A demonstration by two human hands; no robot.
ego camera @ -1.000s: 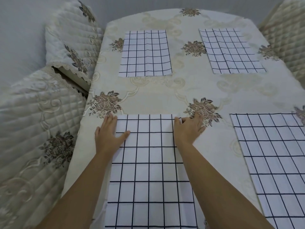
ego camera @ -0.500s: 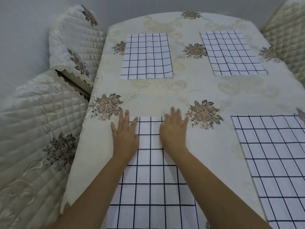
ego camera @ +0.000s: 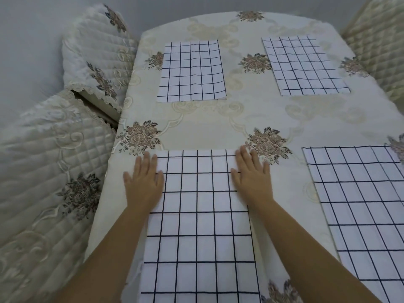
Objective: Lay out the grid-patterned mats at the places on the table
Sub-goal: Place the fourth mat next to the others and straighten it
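Tablecloth [ego camera: 214, 127] under four grid mats [ego camera: 197, 226], left hand [ego camera: 143, 185], right hand [ego camera: 251, 181].

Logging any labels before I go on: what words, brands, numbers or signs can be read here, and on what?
None to read. The grid-patterned mats carry only black lines on white; the tablecloth and the chair covers show only flowers and scrollwork. No label, tag or number shows.

matt cloth mat [ego camera: 197, 215], satiny embroidered tablecloth [ego camera: 251, 119]

Flat hands [ego camera: 144, 182] [ego camera: 251, 178] on near mat [ego camera: 199, 226]
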